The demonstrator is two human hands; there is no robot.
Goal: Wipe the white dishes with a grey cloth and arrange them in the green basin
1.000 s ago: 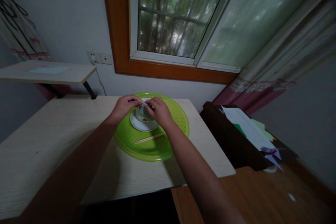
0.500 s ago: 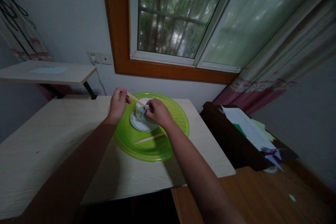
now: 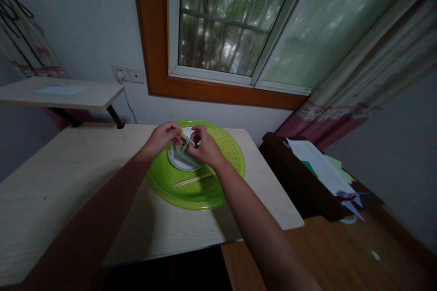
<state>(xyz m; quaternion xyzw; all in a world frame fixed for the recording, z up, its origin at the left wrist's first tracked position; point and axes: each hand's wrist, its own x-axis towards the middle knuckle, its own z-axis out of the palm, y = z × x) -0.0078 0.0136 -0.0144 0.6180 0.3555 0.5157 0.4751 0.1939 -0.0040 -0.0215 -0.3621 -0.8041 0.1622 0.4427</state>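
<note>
A round green plastic tray (image 3: 218,182) lies on the pale wooden table (image 3: 61,191). On it sits a white saucer (image 3: 177,161) with a small cup, mostly hidden behind my fingers. My left hand (image 3: 163,137) is closed in a pinch on a wooden chopstick whose tip shows between my two hands. My right hand (image 3: 202,146) is closed on a small pale wrapper or cloth held over the cup. A second chopstick (image 3: 193,179) lies loose on the tray, just in front of the saucer.
A dark low cabinet (image 3: 307,186) with white and coloured papers (image 3: 321,166) stands right of the table. A small shelf (image 3: 61,93) sticks out at the left wall. A window and a curtain (image 3: 368,77) are behind; wooden floor lies to the right.
My left hand pulled a chopstick out to the left and up, then brought it back in toward my right hand over the cup. The view shifted slightly.
</note>
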